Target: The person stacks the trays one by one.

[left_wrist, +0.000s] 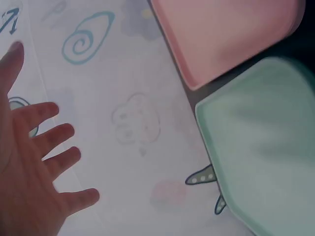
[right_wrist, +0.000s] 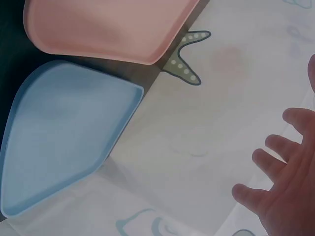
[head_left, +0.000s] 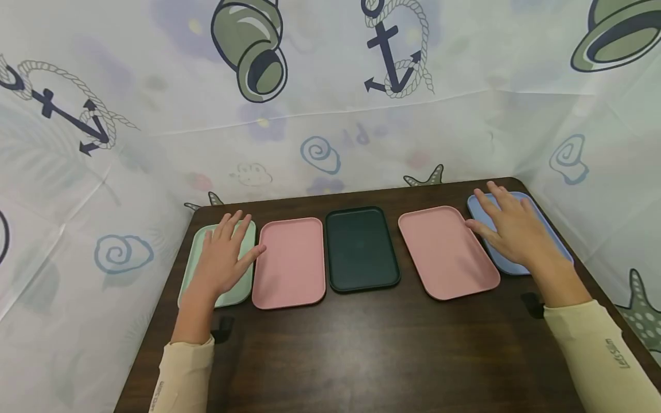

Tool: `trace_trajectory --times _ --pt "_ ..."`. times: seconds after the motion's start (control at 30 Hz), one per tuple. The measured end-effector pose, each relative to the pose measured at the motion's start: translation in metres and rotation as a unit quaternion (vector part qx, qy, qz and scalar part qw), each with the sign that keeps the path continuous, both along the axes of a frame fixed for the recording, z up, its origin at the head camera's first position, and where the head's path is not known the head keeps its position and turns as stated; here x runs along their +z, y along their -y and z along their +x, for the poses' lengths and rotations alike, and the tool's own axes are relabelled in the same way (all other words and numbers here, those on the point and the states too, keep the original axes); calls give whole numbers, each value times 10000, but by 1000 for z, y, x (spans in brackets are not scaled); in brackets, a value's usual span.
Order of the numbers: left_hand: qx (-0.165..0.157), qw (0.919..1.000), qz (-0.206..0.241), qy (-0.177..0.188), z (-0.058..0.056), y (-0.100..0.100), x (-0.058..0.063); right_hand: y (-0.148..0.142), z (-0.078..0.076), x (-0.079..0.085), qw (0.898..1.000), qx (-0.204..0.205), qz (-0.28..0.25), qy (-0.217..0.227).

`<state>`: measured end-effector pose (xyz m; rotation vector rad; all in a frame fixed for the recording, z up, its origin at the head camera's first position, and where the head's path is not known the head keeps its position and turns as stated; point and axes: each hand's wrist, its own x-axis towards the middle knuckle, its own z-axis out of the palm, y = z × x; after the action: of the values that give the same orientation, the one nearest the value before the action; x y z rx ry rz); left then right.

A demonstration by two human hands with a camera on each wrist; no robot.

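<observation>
In the head view my left hand (head_left: pixel 221 259) hovers over the mint green tray (head_left: pixel 237 293), its fingers spread and straight. My right hand (head_left: pixel 512 225) is held above the blue tray (head_left: pixel 508 265), fingers likewise spread, with the thumb toward the right pink tray (head_left: pixel 448 252). Both palms are bare in the wrist views: the left hand (left_wrist: pixel 34 157) stands apart from the green tray (left_wrist: pixel 266 142), and the right hand (right_wrist: pixel 290 177) stands apart from the blue tray (right_wrist: pixel 64 132). Neither hand holds anything.
Another pink tray (head_left: pixel 290 264) lies beside the green one, and a dark green tray (head_left: pixel 362 249) sits in the middle of the row. All rest on a dark wooden table (head_left: pixel 361 355). A printed white cloth (head_left: pixel 330 80) hangs behind and at both sides.
</observation>
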<state>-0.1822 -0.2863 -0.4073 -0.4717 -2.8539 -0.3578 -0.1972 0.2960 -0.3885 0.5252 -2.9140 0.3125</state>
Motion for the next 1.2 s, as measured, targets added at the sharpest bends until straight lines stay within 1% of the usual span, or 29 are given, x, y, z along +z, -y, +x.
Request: trace_trajectory --times 0.13,0.27,0.4,0.5,0.67,0.8,0.93,1.07,1.2 --pt "-112 9987 11 -495 3 -8 -7 7 2 -1 9999 46 49 -78" --pt "-262 9970 141 -710 8 -19 -17 15 3 -7 9999 50 93 51" --pt "-368 9970 171 -658 13 -31 -27 24 2 -15 9998 72 -43 159" --pt "-418 9974 180 -553 16 -41 -34 31 1 -21 9997 147 -160 115" --pt "-412 9983 159 -380 24 -59 -43 46 0 -34 9984 277 -461 165" --pt "-290 9989 158 -338 31 -77 -48 58 0 -41 9963 254 -660 496" --pt "-209 9992 171 -311 38 -98 -53 72 -1 -50 9912 131 -973 888" --pt "-118 9997 82 -180 44 -121 -64 89 -4 -65 9870 66 -1254 1002" --pt "74 10000 -47 3 49 -141 -75 104 -5 -77 9839 -73 -1343 1173"
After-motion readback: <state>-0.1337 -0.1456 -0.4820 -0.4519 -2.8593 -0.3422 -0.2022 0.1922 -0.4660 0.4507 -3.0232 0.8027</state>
